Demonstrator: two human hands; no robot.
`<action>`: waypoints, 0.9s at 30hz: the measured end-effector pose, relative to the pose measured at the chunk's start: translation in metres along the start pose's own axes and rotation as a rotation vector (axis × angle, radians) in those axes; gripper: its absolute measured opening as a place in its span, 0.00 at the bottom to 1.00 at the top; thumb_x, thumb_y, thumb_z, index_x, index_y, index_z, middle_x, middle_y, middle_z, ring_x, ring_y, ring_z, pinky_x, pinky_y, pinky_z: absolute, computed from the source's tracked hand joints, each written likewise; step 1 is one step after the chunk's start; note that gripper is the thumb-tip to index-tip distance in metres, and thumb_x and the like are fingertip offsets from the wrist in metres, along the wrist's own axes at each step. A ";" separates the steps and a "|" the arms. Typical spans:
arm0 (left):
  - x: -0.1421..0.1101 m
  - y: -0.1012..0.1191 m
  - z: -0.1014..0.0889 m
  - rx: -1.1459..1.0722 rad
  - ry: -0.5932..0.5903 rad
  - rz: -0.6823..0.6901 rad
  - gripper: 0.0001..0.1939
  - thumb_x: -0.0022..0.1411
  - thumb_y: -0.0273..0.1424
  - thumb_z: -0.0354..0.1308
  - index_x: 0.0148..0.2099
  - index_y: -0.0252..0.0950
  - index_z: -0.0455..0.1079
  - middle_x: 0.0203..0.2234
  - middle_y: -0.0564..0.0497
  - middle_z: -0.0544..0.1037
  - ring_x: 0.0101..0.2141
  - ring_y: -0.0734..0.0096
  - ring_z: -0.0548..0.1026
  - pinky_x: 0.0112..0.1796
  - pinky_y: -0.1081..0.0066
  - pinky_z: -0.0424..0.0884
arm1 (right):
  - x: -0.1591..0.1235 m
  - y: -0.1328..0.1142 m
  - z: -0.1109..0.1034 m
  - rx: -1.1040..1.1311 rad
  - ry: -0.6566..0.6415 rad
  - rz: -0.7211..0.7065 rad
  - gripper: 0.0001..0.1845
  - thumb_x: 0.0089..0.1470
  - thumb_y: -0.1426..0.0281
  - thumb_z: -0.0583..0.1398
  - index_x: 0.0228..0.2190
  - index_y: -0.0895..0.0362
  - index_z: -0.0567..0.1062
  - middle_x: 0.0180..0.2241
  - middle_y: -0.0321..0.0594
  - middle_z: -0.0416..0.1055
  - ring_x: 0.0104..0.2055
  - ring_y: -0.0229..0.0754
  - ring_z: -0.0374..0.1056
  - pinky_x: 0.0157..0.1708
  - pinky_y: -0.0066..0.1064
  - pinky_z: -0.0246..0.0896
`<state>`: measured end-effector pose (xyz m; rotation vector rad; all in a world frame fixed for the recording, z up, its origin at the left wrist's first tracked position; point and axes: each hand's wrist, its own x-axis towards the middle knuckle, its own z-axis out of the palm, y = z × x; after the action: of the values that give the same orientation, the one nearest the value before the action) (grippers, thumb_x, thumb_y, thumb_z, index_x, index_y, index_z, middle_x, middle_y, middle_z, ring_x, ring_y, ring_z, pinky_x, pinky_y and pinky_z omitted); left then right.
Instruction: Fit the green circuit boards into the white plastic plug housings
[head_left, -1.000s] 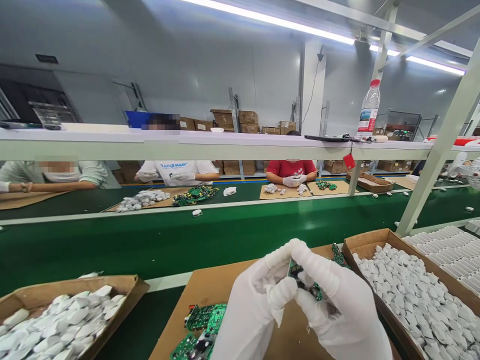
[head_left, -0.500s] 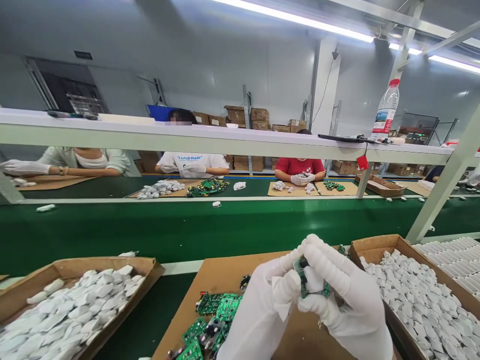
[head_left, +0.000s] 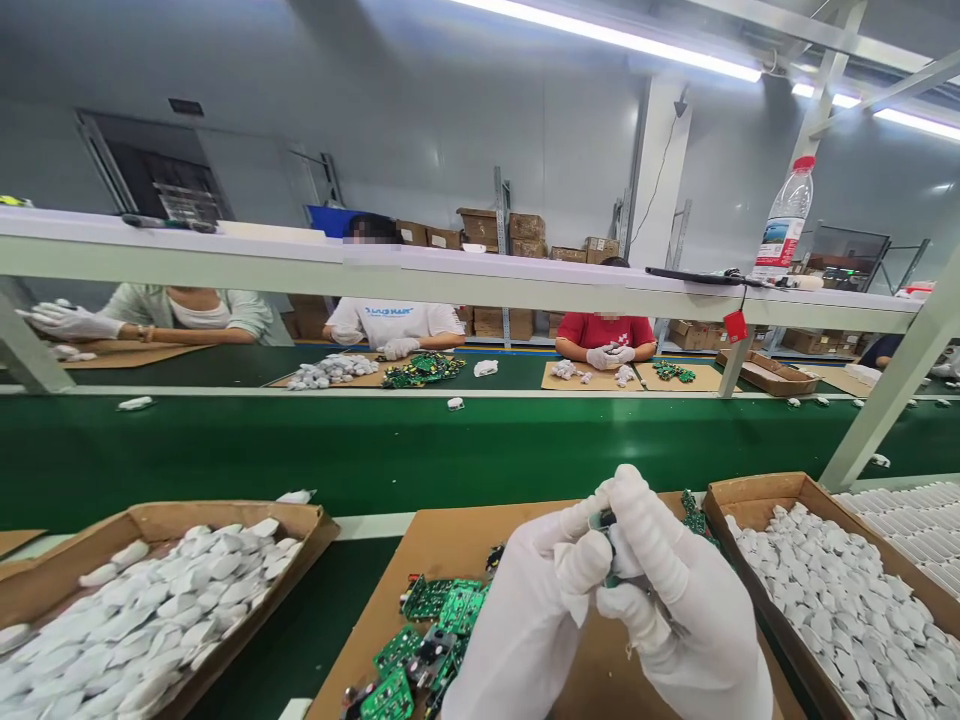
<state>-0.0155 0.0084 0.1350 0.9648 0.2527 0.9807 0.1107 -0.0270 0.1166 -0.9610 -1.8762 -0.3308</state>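
Both hands are at mid-scene, raised over the cardboard (head_left: 465,535), tips nearly meeting around one small board (head_left: 598,521).

Left hand (head_left: 540,600): thumb and index pinch the board's left end, gap narrow. Right hand (head_left: 682,600): index lies over the top, thumb below, also closed on the board. A pale patch shows between the right index and thumb; cannot tell whether it is a white part or a gloved fingertip.

Change over the last second: one second ago dark components and green were plain between the fingers; now only slivers of green show, and the right fingers sit tighter round the piece. Judged from this, the handling has gone from loose positioning to a firm squeeze, with the piece not yet set down. Scenery has slid rightward in view, so the head has probably turned left.

Around the hands: board heap (head_left: 442,630) on the cardboard, near left; left tray (head_left: 319,533) and right tray (head_left: 750,490), both filled with white parts (head_left: 840,600). The green belt (head_left: 360,440) runs beyond.

Far left, a co-worker's gloved hand (head_left: 71,320) is raised higher than half a second ago.
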 end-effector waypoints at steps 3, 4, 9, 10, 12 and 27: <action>-0.001 0.001 -0.001 -0.011 0.005 -0.011 0.19 0.45 0.42 0.74 0.35 0.32 0.81 0.22 0.52 0.68 0.25 0.77 0.59 0.25 0.75 0.60 | -0.001 0.002 -0.002 0.003 0.005 -0.051 0.30 0.69 0.63 0.46 0.69 0.49 0.45 0.59 0.50 0.68 0.57 0.51 0.70 0.48 0.34 0.74; -0.001 0.001 -0.002 -0.007 0.013 -0.021 0.20 0.44 0.42 0.74 0.35 0.32 0.81 0.21 0.52 0.68 0.25 0.77 0.59 0.26 0.75 0.60 | -0.001 0.002 -0.003 0.002 0.005 -0.054 0.30 0.69 0.63 0.46 0.69 0.49 0.46 0.61 0.49 0.66 0.58 0.51 0.69 0.48 0.32 0.74; -0.001 0.000 -0.006 0.078 0.080 -0.031 0.24 0.43 0.44 0.74 0.38 0.32 0.82 0.20 0.53 0.66 0.25 0.76 0.59 0.28 0.74 0.60 | -0.002 -0.002 -0.008 0.043 -0.026 0.000 0.30 0.68 0.66 0.49 0.68 0.50 0.50 0.62 0.48 0.64 0.61 0.50 0.65 0.55 0.35 0.68; -0.001 -0.001 -0.006 0.083 0.083 -0.028 0.24 0.43 0.44 0.74 0.39 0.33 0.82 0.21 0.53 0.67 0.25 0.76 0.60 0.29 0.73 0.61 | -0.002 -0.004 -0.009 0.071 -0.044 0.038 0.30 0.68 0.65 0.50 0.68 0.50 0.50 0.59 0.48 0.68 0.60 0.50 0.67 0.55 0.37 0.69; -0.001 -0.002 -0.005 0.059 0.077 -0.022 0.24 0.45 0.44 0.73 0.42 0.33 0.81 0.22 0.52 0.68 0.26 0.75 0.62 0.31 0.73 0.64 | -0.004 -0.007 -0.011 0.165 -0.073 0.119 0.31 0.68 0.61 0.51 0.68 0.49 0.50 0.49 0.46 0.75 0.53 0.48 0.73 0.52 0.38 0.72; -0.002 0.000 -0.004 -0.079 0.119 0.016 0.26 0.43 0.42 0.74 0.44 0.34 0.80 0.27 0.45 0.80 0.33 0.59 0.78 0.44 0.59 0.74 | 0.000 -0.004 -0.013 0.046 0.082 -0.060 0.28 0.66 0.69 0.53 0.66 0.52 0.57 0.64 0.47 0.59 0.57 0.49 0.69 0.49 0.33 0.74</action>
<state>-0.0186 0.0091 0.1319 0.8388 0.3045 1.0566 0.1160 -0.0378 0.1238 -0.8495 -1.8327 -0.3565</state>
